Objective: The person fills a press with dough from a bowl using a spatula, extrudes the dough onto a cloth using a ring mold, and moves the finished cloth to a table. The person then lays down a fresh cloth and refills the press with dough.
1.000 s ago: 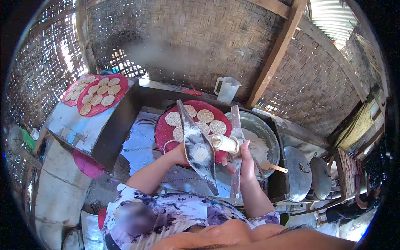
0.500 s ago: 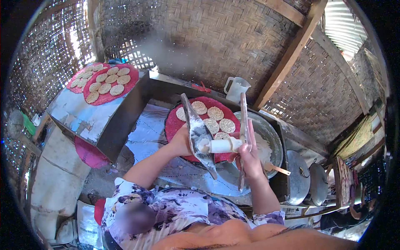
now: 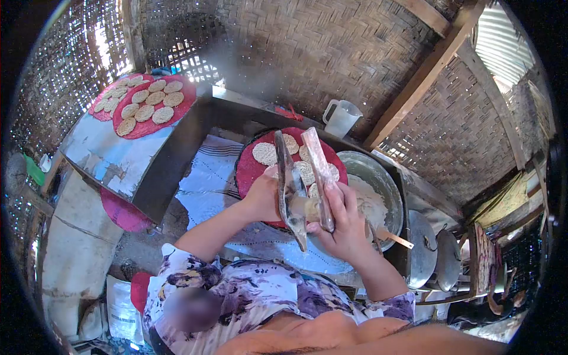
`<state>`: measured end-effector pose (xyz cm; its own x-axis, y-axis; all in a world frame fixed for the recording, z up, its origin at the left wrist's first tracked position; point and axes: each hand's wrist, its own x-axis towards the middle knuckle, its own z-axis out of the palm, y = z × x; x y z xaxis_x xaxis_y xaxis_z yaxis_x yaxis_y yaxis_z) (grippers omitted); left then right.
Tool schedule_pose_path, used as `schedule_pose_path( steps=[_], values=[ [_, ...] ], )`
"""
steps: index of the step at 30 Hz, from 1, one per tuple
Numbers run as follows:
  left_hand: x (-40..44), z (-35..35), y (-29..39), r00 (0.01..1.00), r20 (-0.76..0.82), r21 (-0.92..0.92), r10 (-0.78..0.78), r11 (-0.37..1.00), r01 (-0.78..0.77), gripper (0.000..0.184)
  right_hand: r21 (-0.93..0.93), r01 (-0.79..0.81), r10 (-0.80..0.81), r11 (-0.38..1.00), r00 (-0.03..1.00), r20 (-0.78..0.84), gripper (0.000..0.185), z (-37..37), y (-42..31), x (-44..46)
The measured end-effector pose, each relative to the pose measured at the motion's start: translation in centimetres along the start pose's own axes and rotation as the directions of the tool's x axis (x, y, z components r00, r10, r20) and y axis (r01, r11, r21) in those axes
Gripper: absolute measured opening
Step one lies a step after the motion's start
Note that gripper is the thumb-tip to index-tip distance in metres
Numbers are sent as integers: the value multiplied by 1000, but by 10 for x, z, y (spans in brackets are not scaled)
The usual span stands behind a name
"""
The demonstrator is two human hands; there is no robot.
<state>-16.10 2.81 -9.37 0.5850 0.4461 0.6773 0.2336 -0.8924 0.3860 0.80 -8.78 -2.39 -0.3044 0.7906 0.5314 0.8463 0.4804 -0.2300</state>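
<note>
Since the earlier frame, the right board [image 3: 319, 177] has come in toward the left board [image 3: 289, 192], narrowing the gap, and the white cylinder [image 3: 310, 208] between them shows far less of its length. The left board has also turned more edge-on.

The cylinder lies at about 10 o'clock from the right hand [image 3: 344, 228], and at about 2 to 4 o'clock from the left hand [image 3: 263, 196]. The right hand is closed around the lower part of the right board, thumb below and fingers above. The left hand is against the outer side of the left board; its fingertips are hidden behind the wood, so their spread cannot be told. The hollow of the left board is mostly turned out of sight, and the cylinder's ends are hard to make out.

Beyond the boards, a red mat [image 3: 248, 168] carries pale lacy rounds [image 3: 264, 154], partly covered by the boards and the left hand. At 1 to 2 o'clock from the right hand is a metal basin [image 3: 397, 195] of whitish flour [image 3: 367, 201], and a spatula handle [image 3: 393, 238] juts out at 3 to 4 o'clock. A translucent jug [image 3: 343, 118] stands at 12 o'clock.
</note>
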Motion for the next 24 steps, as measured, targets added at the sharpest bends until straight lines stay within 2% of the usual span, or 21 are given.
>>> schedule_pose_path(
  steps=[4,5,7,8,9,10,11,12,13,14,15,17,18,19,21,23,24],
  values=[
    [-7,8,-9,988,50,-71,-145,986,148,67,3,-28,28,1000,1000,-6,81,18,-1,3],
    [-8,11,-12,993,7,-66,-120,991,120,67,2,-30,30,1000,999,-14,81,20,0,5],
    [-10,16,-20,995,-78,-47,-68,997,64,66,45,-102,97,994,991,96,85,22,4,11],
    [-11,18,-24,985,-15,-119,-174,978,171,64,64,-138,127,988,980,154,86,24,6,14],
    [-13,20,-26,959,55,-184,-277,941,283,62,272,-206,171,940,974,148,87,27,14,17],
    [-17,22,-30,918,132,-241,-375,886,397,60,469,-264,215,843,964,157,87,33,27,20],
    [-21,27,-37,927,99,-276,-362,885,375,54,643,-309,257,701,950,177,88,37,40,20],
    [-24,33,-47,934,63,-309,-352,883,354,48,749,-450,192,487,891,411,91,36,52,11],
    [-20,29,-46,937,23,-342,-349,878,335,43,732,-624,115,273,777,619,96,35,64,2],
    [-21,21,-41,886,125,-567,-446,701,433,49,689,-711,-35,140,692,721,97,42,76,-7],
    [-20,10,-44,910,224,-640,-348,651,407,55,607,-794,-198,18,592,781,100,48,82,-12],
    [-11,-13,-62,926,362,-772,-108,522,362,69,601,-798,-201,-54,598,776,102,37,71,-8],
    [4,-28,-64,969,239,-957,-69,151,247,84,598,-796,-201,-90,603,772,103,34,68,-7],
    [23,-43,-60,992,99,-967,-81,-242,77,99,563,-814,-239,-145,581,778,103,37,73,-12],
    [53,-68,-44,999,-51,-888,16,-458,-38,110,478,-842,-311,-252,538,784,102,41,85,-21],
    [67,-62,-39,934,-258,-850,247,-517,-98,110,441,-867,-429,-231,498,754,105,33,86,-7],
    [65,-61,-42,953,-232,-888,194,-442,-126,107,427,-885,-397,-185,464,791,107,27,88,0]
  ],
)
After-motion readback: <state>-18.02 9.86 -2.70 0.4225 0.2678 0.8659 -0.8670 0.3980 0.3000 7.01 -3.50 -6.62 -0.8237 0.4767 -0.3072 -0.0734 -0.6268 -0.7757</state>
